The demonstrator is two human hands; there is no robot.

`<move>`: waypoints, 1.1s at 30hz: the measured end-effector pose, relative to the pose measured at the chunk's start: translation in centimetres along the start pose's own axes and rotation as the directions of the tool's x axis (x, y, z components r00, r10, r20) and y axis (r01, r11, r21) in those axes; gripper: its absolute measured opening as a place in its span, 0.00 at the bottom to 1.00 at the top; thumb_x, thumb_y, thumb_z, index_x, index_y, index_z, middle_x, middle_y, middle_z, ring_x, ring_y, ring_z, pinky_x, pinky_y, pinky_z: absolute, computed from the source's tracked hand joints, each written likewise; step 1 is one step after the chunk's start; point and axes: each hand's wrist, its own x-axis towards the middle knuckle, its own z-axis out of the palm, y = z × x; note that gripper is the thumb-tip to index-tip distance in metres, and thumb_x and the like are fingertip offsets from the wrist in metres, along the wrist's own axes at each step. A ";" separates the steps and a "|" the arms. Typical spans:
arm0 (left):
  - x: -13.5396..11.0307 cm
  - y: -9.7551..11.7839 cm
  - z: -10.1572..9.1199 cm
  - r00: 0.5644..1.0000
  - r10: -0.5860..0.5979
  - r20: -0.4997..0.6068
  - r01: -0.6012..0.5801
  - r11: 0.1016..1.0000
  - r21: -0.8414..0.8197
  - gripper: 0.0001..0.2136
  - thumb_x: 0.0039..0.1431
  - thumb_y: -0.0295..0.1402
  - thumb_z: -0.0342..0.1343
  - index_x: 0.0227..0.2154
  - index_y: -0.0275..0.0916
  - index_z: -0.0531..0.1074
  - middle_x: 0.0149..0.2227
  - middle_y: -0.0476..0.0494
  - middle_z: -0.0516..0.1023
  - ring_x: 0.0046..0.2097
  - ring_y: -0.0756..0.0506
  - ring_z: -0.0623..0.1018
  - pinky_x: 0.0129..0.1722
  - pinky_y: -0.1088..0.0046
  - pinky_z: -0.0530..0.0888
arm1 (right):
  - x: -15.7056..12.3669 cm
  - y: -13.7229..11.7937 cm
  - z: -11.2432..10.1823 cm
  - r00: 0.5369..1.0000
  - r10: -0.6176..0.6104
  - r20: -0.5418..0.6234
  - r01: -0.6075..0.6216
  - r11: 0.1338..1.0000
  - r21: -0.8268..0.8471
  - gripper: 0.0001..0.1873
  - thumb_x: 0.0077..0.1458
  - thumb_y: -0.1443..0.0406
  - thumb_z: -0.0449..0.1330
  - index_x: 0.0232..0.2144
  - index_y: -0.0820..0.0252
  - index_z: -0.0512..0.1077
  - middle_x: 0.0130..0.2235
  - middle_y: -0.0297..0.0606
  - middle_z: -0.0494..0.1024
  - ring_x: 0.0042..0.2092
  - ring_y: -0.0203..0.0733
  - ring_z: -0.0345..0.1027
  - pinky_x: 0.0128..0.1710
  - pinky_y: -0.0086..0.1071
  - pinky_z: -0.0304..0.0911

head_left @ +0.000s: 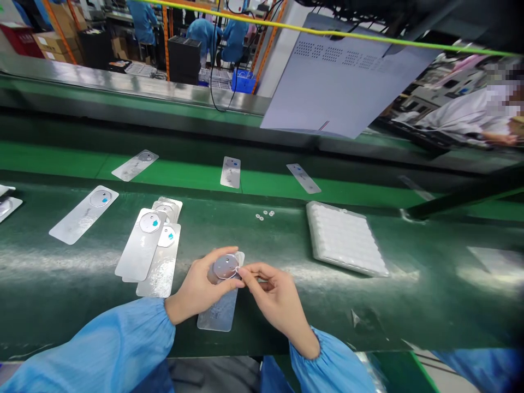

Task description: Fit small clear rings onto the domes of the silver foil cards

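A flat silver panel with rounded corners lies on the green bench in front of me. My left hand grips its upper end, thumb and forefinger around a shiny many-sided disc with small holes. My right hand pinches a tiny white piece at the disc's right edge; its exact shape is partly hidden by the fingertips. Several small white rings lie farther up the bench. Left of my left hand is an overlapping stack of similar panels, with blue marks on their discs.
A single panel lies farther left. Three more panels rest on the bright green strip beyond. At right sits a clear-wrapped tray of white pieces. A large grey sheet hangs above the far side, and a co-worker is at far right.
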 end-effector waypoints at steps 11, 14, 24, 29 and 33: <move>-0.5 -1.0 0.0 0.993 0.082 0.086 -0.074 0.994 -0.084 0.47 0.60 0.34 0.64 0.73 0.43 0.37 0.51 0.39 0.78 0.48 0.42 0.80 0.52 0.63 0.76 | 0.1 0.2 0.6 0.998 0.005 -0.055 -0.013 0.990 -0.142 0.19 0.61 0.51 0.61 0.31 0.59 0.79 0.28 0.38 0.83 0.21 0.36 0.67 0.19 0.27 0.56; -0.4 -1.0 -0.1 0.994 0.081 0.078 -0.072 0.991 -0.116 0.49 0.60 0.34 0.64 0.73 0.43 0.35 0.49 0.39 0.79 0.46 0.43 0.80 0.52 0.63 0.76 | 0.2 0.0 0.7 0.999 0.013 -0.043 -0.019 0.990 -0.139 0.18 0.61 0.51 0.61 0.31 0.59 0.79 0.28 0.39 0.83 0.22 0.36 0.68 0.19 0.28 0.58; -0.7 -0.3 -0.1 0.997 0.001 0.082 0.024 0.953 -0.302 0.51 0.58 0.33 0.65 0.73 0.41 0.33 0.43 0.42 0.80 0.41 0.46 0.80 0.48 0.69 0.76 | 1.1 -0.4 -0.4 0.995 0.102 0.014 -0.100 0.991 -0.092 0.23 0.55 0.48 0.66 0.21 0.58 0.71 0.19 0.35 0.75 0.22 0.37 0.68 0.22 0.29 0.59; 0.3 -0.6 -0.3 0.988 -0.150 -0.030 0.137 0.952 -0.273 0.38 0.55 0.38 0.67 0.67 0.37 0.60 0.38 0.44 0.81 0.36 0.47 0.79 0.37 0.74 0.76 | 2.3 1.3 0.2 0.989 0.126 0.081 -0.139 0.971 0.192 0.27 0.47 0.43 0.70 0.24 0.57 0.66 0.20 0.31 0.72 0.21 0.35 0.65 0.20 0.27 0.61; 1.0 -0.9 0.0 0.965 -0.230 -0.122 0.181 0.929 -0.323 0.22 0.54 0.41 0.68 0.47 0.32 0.76 0.35 0.41 0.81 0.35 0.44 0.80 0.34 0.72 0.75 | 1.1 2.5 1.9 0.973 0.131 0.189 -0.185 0.935 0.304 0.28 0.52 0.39 0.64 0.34 0.58 0.71 0.24 0.32 0.74 0.24 0.38 0.68 0.19 0.27 0.63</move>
